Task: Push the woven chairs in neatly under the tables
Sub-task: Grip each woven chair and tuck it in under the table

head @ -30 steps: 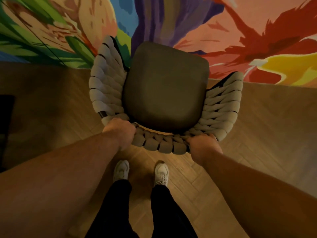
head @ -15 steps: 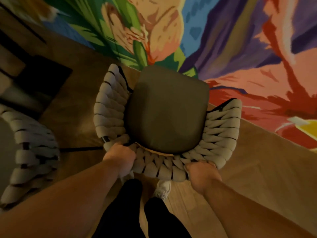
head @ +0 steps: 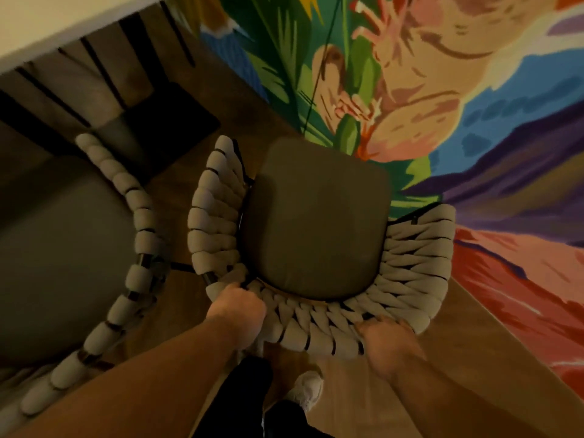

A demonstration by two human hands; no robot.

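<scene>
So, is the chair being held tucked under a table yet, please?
Not yet: the chair shows its whole seat uncovered; the table sits away at upper left.

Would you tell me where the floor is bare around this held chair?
Bare wooden floor lies right of the grey-cushioned woven chair, up to the colourful rug. Left is crowded: only a narrow strip before the second woven chair.

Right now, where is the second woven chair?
Head view, left side: the second woven chair stands just left of the gripped chair, near the pale tabletop.
</scene>
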